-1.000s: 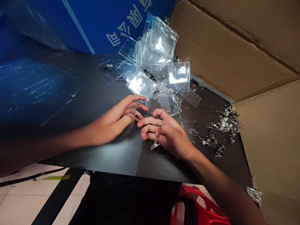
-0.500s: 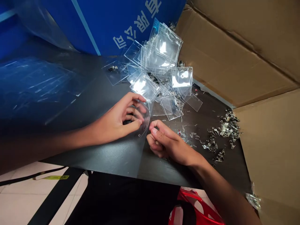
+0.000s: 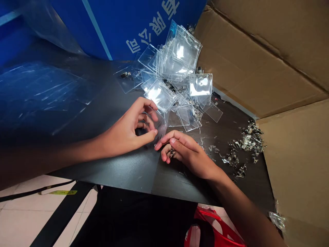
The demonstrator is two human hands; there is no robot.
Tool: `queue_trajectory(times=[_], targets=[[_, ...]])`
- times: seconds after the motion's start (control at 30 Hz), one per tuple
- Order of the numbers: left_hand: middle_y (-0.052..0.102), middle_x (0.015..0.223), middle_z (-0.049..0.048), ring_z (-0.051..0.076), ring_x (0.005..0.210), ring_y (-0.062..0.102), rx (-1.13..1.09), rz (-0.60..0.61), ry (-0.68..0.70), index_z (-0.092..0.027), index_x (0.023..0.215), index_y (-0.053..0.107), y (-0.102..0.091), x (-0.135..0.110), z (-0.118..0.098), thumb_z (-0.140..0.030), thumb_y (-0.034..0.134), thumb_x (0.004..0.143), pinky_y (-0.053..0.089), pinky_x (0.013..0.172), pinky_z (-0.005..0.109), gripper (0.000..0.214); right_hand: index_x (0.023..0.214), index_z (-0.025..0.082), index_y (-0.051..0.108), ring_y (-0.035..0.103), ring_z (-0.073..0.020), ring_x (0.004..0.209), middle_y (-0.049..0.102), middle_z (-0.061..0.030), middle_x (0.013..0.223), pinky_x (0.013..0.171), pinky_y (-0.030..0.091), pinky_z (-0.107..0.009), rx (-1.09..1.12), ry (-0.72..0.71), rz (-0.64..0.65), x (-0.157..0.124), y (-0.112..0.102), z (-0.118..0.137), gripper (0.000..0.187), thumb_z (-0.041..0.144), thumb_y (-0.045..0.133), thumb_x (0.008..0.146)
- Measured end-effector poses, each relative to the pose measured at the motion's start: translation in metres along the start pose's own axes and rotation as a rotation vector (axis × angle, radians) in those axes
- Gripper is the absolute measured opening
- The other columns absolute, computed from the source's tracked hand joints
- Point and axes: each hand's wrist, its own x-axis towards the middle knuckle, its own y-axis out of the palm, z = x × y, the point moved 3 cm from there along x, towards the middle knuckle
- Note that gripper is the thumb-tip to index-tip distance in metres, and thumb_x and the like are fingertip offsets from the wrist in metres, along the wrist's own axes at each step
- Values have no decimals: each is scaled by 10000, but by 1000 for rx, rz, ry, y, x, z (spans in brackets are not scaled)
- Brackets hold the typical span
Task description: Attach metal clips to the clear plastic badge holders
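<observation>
My left hand (image 3: 133, 127) pinches a clear plastic badge holder (image 3: 162, 124) between thumb and curled fingers, above the dark tabletop. Part of the holder is hidden by the fingers. My right hand (image 3: 190, 151) is just to its right, the index fingertip near the holder's lower edge. In its curled fingers sits a small metal clip (image 3: 172, 153), partly covered. Beyond both hands lies a heap of clear badge holders (image 3: 186, 51), with metal clips among them.
A pile of metal clips (image 3: 250, 137) lies at the right, with small clear strips (image 3: 212, 149) scattered beside it. Cardboard (image 3: 239, 61) walls the right side; a blue printed panel (image 3: 102, 20) stands behind. Shiny plastic film (image 3: 38, 92) covers the left. A red stool (image 3: 226, 226) is below.
My right hand has loosened, its index finger stretching left toward the badge holder, and the metal clip has come into sight. My left hand still holds the badge holder, slightly turned.
</observation>
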Motion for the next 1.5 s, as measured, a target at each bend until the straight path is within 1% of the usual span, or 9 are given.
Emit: queue_trajectory(times=[0.13,0.27,0.4,0.8,0.93,1.03,1.13,1.33,1.5], targets=[[643,1133,27,150,899,715,5,-13,-3,-258,1260,512,0,0,-3,-178,829,865,637,818,301,513,1054,212,796,673,-141,822,726,-33,990,777,568,-304,-65,-77,-58,1,-1,2,236,428,719,1111],[639,1126,23,143,868,704,-18,-5,5,-259,1242,493,1,0,-3,-181,833,868,620,801,312,511,1085,261,892,642,-128,775,742,-15,985,763,572,-303,-237,-178,-243,2,-8,9,145,352,786,1047],[645,1124,24,151,882,703,-22,2,-6,-260,1229,478,2,-1,-2,-191,855,868,610,800,320,526,1131,269,900,735,-176,829,844,-42,987,836,659,-368,-244,-196,-364,0,-10,12,209,370,904,948],[642,1126,32,148,863,690,-22,87,-4,-258,1236,488,5,-3,-3,-217,864,882,613,778,308,518,911,243,863,747,-174,732,834,-44,883,763,678,-369,-268,-205,-327,0,2,14,217,433,962,873],[625,1105,24,149,837,677,-32,108,-15,-255,1232,503,5,-2,-3,-212,865,875,606,774,327,510,848,210,792,681,-150,648,773,-28,772,605,563,-293,-286,-113,-373,1,-1,8,348,473,1016,803],[622,1098,20,146,848,663,-37,102,-28,-252,1217,513,4,0,-4,-213,860,880,597,773,315,486,812,209,730,570,-122,576,676,12,682,548,470,-272,-325,-81,-336,0,0,8,408,543,958,867],[627,1060,6,142,840,651,-73,102,-50,-253,1212,519,3,3,-2,-206,862,872,590,779,306,486,877,218,723,543,-126,628,643,26,720,612,475,-284,-328,-133,-261,-1,3,12,382,550,905,925],[623,1029,4,150,839,635,-210,127,-113,-254,1232,557,-4,7,4,-234,889,867,572,735,283,494,1048,244,787,653,-182,872,749,-31,970,805,514,-350,-466,-220,-135,-4,6,17,185,402,707,1099],[621,1029,14,147,846,631,-298,138,-121,-248,1250,585,-7,7,8,-229,863,913,549,717,261,437,1063,260,811,631,-177,852,750,-19,974,811,480,-357,-518,-335,-129,-5,6,23,162,318,674,1127]])
